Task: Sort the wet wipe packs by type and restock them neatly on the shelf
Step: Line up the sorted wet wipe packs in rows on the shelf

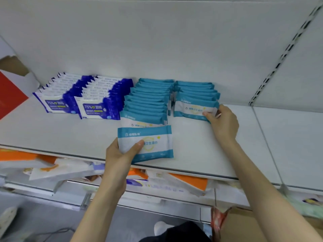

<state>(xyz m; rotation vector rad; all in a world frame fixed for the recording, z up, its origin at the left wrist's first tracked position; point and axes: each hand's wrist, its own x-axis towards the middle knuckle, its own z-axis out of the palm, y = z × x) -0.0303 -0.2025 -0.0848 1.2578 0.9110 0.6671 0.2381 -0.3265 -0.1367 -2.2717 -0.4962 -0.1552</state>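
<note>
Toppling risk: left hand (120,154), clamped on a teal-and-white plastic wipe pack (150,145), may nudge the leaning teal row (146,102) (right hand (223,123) pinches a second pack (192,107)).

Rear teal packs (150,89) mostly hidden; red box (10,96) cropped left; lower-shelf packs (61,170) blurred.

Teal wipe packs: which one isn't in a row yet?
The pack gripped by the left hand at the shelf front; others stand in rows, right hand pinching a front pack.

White shelf (52,133) carries two dark-blue pack rows (95,109) beside two teal rows (148,102)
</note>
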